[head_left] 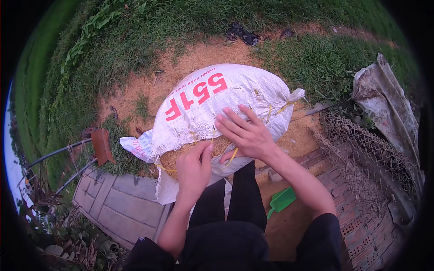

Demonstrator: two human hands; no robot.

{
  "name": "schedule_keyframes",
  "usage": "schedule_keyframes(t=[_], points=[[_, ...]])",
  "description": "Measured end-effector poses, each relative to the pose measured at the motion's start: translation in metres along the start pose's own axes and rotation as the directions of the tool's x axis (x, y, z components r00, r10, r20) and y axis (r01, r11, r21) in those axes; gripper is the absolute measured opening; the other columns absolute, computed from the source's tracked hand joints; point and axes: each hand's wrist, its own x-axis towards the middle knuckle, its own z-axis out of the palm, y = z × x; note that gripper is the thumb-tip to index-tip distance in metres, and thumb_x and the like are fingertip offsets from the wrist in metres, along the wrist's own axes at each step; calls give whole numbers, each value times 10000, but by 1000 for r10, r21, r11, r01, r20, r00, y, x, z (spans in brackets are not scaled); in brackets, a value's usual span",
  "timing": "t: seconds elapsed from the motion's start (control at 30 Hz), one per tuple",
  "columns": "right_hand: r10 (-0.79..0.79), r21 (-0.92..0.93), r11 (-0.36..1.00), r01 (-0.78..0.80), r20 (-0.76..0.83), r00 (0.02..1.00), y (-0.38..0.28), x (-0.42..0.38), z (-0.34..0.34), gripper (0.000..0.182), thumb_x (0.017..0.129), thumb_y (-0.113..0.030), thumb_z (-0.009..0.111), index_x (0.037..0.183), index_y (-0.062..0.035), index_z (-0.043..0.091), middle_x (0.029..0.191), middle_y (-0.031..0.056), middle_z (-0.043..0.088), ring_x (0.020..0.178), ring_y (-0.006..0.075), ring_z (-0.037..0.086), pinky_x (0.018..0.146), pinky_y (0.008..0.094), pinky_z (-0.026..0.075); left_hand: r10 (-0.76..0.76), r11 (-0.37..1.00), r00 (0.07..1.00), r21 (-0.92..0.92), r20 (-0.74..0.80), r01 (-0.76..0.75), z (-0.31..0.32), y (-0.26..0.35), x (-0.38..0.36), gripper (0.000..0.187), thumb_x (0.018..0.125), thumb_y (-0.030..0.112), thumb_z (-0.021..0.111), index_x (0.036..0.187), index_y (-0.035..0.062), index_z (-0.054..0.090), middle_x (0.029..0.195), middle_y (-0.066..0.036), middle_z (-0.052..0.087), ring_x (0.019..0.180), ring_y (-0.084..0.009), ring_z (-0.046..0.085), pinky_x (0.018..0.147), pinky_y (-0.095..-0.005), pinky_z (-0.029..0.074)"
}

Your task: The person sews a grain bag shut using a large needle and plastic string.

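Observation:
A full white woven sack (194, 97) with red "551F" print lies on its side in front of me. Its near side gapes, and tan husks (183, 156) show in the gap. Yellow string (233, 156) runs along that opening and around the tied right end. My left hand (195, 168) is closed in a pinch at the opening's edge, thumb and forefinger on a strand of the string. My right hand (246, 135) lies spread on the sack, fingers stretched over the fabric and thumb by the opening. What lies under its palm is hidden.
A green plastic scoop (282, 199) lies on the ground by my legs. Bricks (361, 226), wire netting (357, 140) and a dirty tarp (386, 106) are on the right. Concrete slabs (120, 198) and a bent metal frame (61, 153) stand left. Husks cover the ground; grass lies beyond.

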Motion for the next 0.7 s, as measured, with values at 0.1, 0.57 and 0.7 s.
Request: schedule_keyframes(t=[0.1,0.57,0.7], points=[[26,-34,999,-28,-48,998,0,-1,10,738,799,-698,616,1224,-98,687,1317,32,667,1323,245,571,1178,518,344,46,999,999,5,22,-46,2,-7,-1,175,979,132,616,1021,-3,718,749,-200,674,661,-345,682,602,-418,491],[-140,291,956,27,375,916,40,17,-54,886,750,-465,780,1472,-55,469,1569,72,442,1471,244,394,1232,470,283,24,999,992,43,-126,-18,-21,-17,1,154,980,114,611,1003,-7,704,850,-189,699,769,-372,685,700,-433,521],[-143,301,954,6,435,889,42,22,-54,780,835,-376,740,1506,-104,450,1602,64,407,1494,237,359,1243,474,254,103,994,982,58,-159,-95,-24,-17,0,152,992,117,606,993,-13,683,812,-166,664,713,-302,637,667,-403,489]])
